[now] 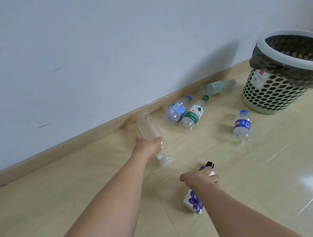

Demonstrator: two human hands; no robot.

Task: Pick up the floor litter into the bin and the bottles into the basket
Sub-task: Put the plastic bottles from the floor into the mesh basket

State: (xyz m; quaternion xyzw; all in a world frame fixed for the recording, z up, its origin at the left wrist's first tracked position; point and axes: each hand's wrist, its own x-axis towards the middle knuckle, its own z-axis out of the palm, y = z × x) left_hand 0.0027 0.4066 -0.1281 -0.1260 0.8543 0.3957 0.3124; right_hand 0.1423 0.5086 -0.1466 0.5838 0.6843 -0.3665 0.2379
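Left hand (148, 144) of mine grips a clear bottle (149, 130); my right (201, 179) grips a purple-labelled bottle (194, 202). Four bottles lie toward one o'clock, bin (273, 92) at two.

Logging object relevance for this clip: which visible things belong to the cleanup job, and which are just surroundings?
Job:
clear bottle in left hand
purple-label bottle in right hand
four floor bottles: blue-label, green-label, pale one by skirting, blue-cap
lined bin

Surroundings:
wall
skirting board
floor
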